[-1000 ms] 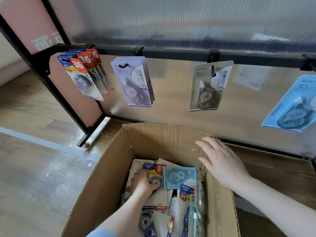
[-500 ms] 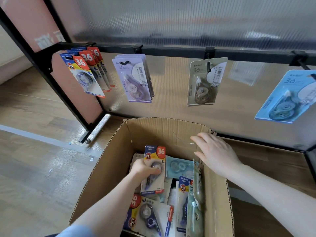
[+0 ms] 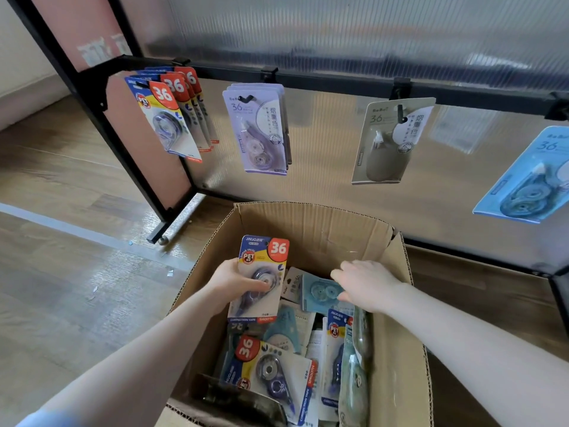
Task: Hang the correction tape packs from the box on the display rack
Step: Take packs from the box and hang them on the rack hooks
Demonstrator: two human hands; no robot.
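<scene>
Head view showed the left hand (image 3: 237, 283) gripping a red-and-blue correction tape pack (image 3: 260, 280), best aligned hole-first with the matching leftmost hook (image 3: 181, 61); the right hand (image 3: 366, 283) reached, relaxed, toward a teal pack (image 3: 320, 292).

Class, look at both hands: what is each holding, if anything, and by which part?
The left hand grips a red-and-blue correction tape pack by its left edge, thumb on the blister. The right hand reaches into the box, touching a blue pack; a hold cannot be told.
</scene>
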